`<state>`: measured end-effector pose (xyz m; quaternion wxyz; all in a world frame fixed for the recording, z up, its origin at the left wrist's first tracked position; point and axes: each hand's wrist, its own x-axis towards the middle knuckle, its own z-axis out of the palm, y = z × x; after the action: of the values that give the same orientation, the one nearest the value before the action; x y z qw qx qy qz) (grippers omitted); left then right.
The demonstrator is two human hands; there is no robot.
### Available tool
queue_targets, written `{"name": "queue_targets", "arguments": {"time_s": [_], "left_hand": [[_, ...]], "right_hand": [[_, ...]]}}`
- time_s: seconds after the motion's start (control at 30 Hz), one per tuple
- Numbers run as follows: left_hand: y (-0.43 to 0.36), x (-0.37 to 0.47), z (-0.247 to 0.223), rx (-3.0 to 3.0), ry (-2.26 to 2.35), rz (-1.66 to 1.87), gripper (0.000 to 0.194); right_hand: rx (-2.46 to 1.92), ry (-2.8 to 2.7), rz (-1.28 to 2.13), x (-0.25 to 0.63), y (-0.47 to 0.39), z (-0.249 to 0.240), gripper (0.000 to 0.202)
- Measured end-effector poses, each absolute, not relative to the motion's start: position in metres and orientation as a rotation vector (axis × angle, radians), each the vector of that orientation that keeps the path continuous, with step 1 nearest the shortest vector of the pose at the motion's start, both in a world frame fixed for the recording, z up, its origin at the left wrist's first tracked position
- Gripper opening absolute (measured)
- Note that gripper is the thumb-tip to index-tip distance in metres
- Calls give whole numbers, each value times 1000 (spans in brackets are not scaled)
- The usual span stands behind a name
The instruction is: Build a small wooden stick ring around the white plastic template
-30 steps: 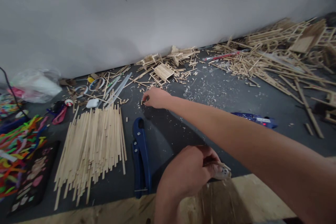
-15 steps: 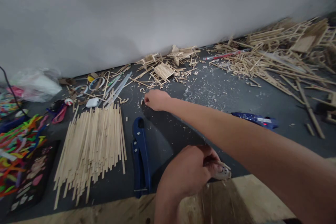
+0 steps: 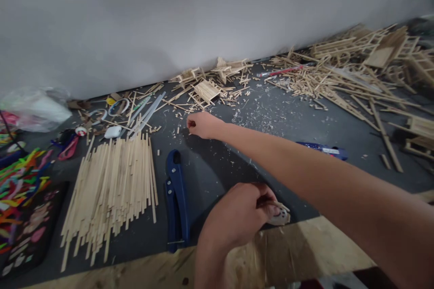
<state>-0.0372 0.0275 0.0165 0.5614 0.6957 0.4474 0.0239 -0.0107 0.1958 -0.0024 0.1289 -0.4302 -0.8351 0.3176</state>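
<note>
My left hand (image 3: 242,207), low in the middle, is closed on a small pale piece with dark round holes (image 3: 280,216) and a thin wooden strip along its edge. The fingers cover part of that piece. Reaching across from the right, my right hand (image 3: 204,125) rests low over the dark tabletop with its fingers curled together. Whatever they pinch, if anything, is hidden. A short cut stick (image 3: 178,130) is just left of those fingertips, apart from them. Left of my left hand lies a blue cutter (image 3: 176,203).
A bundle of thin wooden sticks (image 3: 113,189) lies left of the cutter. Small stick-built models (image 3: 205,92) stand by the wall, and a heap of sticks (image 3: 325,81) spreads at the right. A blue labelled tool (image 3: 327,150) lies beyond my right forearm. Colourful strips (image 3: 20,180) fill the left.
The view has shifted slightly, moving the scene leftward. My right hand has drawn a little right, away from the short stick. My left hand keeps its piece.
</note>
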Motion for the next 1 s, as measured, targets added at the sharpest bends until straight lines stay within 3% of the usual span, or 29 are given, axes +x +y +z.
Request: {"name": "queue_targets", "arguments": {"time_s": [0.37,0.83,1.0], "left_hand": [[25,-40,18,1637,1080,78,24],[22,-39,11,1636,1094,119,16],[23,-37,13,1648,1095,125,17]], "right_hand": [[-1308,-2401,934,0,195,1,11],[-1550,-2330,795,17,216,-4,23],[-1432,-2427,866,18,211,-6,23]]}}
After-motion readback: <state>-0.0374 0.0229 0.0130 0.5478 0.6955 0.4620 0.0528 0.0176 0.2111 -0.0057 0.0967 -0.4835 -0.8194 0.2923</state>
